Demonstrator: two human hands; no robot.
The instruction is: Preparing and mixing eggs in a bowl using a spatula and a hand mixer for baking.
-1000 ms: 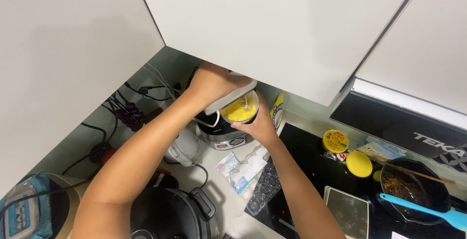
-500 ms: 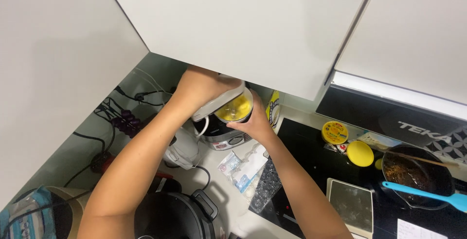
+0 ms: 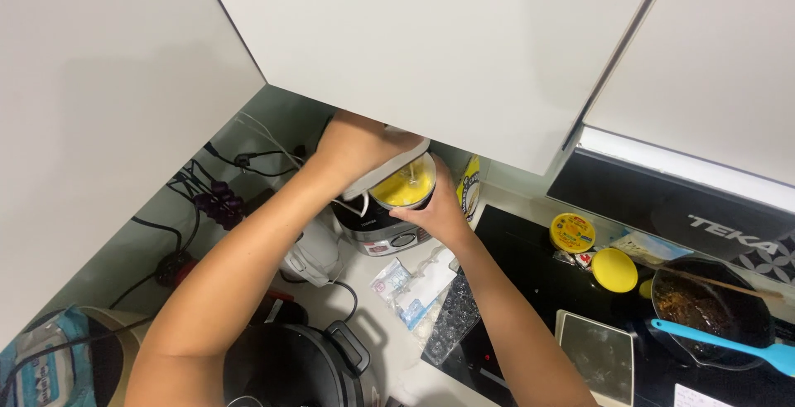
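The left hand (image 3: 352, 146) is closed around the white body of a hand mixer (image 3: 387, 168), held just under the lower edge of the white wall cabinet (image 3: 431, 51). The mixer's metal beater dips into a small round cup (image 3: 404, 185) filled with yellow liquid. The right hand (image 3: 436, 212) is wrapped around the near side of that cup, fingers clamped on its wall, thumb on the left of the rim. The cup sits above a small black-and-white appliance (image 3: 377, 229) at the back of the counter — whether it rests on the appliance or is held clear of it cannot be told.

Surroundings:
- To the left of the appliance stands a white kettle-like vessel (image 3: 310, 254), with black cables and plugs (image 3: 215, 200) along the wall behind.
- Near the lower edge sits a black cooker with a latched lid (image 3: 290, 366).
- Clear plastic packets (image 3: 410, 291) lie on the counter below the right wrist.
- On the black hob (image 3: 530, 274) to the right: a yellow tub (image 3: 572, 232), a yellow lid (image 3: 614, 269) beside it, and a dark pan (image 3: 712, 312) of brown food with a blue spatula (image 3: 716, 345) laid across its near rim.
- A small square scale (image 3: 598, 356) sits at the hob's front edge.
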